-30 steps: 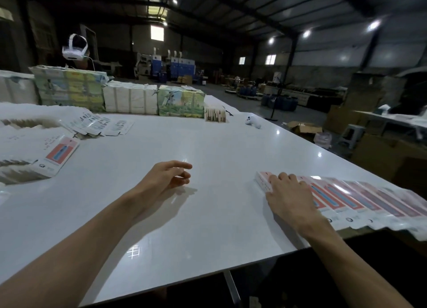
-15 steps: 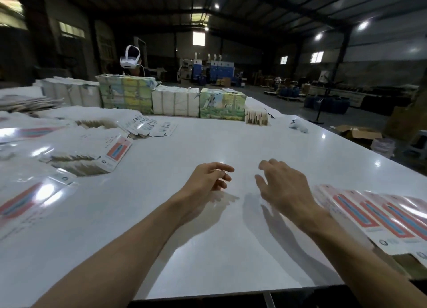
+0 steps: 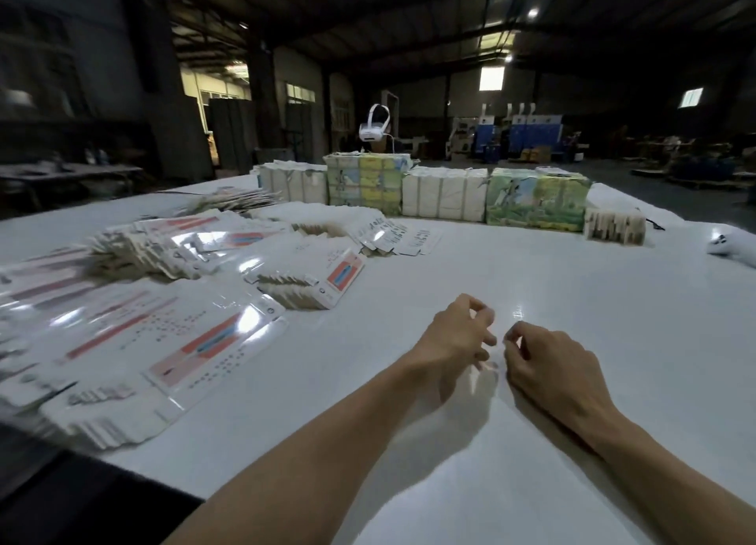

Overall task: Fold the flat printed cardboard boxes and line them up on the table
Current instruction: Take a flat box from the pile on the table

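Flat printed cardboard boxes [image 3: 192, 340], white with a red-and-blue stripe, lie fanned in glossy stacks over the left part of the white table [image 3: 572, 299]. A smaller stack of flat boxes [image 3: 311, 280] sits just left of centre. My left hand [image 3: 454, 336] and my right hand [image 3: 548, 364] hover close together above the bare table at centre, fingers loosely curled, holding nothing. Both hands are to the right of the stacks and touch none of them.
Bundled packs, white ones [image 3: 444, 194] and ones printed in green and yellow [image 3: 536, 203], form a row along the table's far side. A small bundle [image 3: 613, 225] and a white object [image 3: 732, 248] lie at far right. A white headset [image 3: 374, 129] stands behind the row.
The view has swung left, so the lined-up boxes at the right are out of sight. My right hand left those boxes and came in beside my left hand at centre.
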Demonstrator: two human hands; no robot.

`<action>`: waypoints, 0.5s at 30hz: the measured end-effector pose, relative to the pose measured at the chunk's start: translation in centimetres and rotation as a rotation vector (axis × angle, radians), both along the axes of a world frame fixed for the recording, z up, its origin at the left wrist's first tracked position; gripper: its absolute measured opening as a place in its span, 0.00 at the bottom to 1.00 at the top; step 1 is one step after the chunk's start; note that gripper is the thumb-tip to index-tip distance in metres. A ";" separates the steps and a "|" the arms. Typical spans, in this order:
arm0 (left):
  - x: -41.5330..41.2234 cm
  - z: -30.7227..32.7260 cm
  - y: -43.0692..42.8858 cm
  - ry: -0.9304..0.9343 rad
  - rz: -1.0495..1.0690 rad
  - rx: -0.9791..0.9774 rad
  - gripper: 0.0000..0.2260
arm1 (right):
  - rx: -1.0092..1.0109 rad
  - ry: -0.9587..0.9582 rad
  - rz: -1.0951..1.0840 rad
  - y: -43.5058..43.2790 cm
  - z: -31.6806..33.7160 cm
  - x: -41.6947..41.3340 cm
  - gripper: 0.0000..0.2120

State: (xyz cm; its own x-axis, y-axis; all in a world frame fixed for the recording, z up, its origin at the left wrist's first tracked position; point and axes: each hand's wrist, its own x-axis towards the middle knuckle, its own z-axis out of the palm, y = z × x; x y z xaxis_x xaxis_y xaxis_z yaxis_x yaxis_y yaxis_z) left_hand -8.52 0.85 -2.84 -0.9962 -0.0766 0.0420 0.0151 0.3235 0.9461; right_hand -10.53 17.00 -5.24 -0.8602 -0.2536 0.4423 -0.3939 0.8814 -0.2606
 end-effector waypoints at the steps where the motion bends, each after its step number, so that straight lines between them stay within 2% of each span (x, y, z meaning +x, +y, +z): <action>1: -0.1 0.6 -1.3 -0.031 -0.022 -0.127 0.11 | -0.022 -0.013 0.013 0.0 -0.1 -0.1 0.08; 4: 0.2 2.5 -7.1 -0.057 0.069 -0.562 0.11 | -0.077 -0.066 0.036 0.0 -0.1 -0.5 0.08; 6: 0.9 3.5 -11.5 -0.137 0.130 -0.678 0.11 | -0.087 -0.093 0.036 -0.1 -0.1 -0.7 0.08; 9: 2.9 4.5 -17.6 -0.349 0.193 -0.912 0.17 | -0.095 -0.103 0.036 -0.1 -0.2 -0.8 0.08; 11: 4.5 4.6 -20.6 -0.402 0.341 -1.087 0.26 | -0.097 -0.099 0.035 0.0 -0.3 -0.9 0.07; 13: 6.0 4.2 -22.7 -0.449 0.520 -1.264 0.41 | -0.110 -0.102 0.036 0.1 -0.4 -0.9 0.07; 15: 6.7 4.0 -23.9 -0.508 0.612 -1.320 0.50 | -0.127 -0.107 0.041 0.1 -0.3 -0.8 0.08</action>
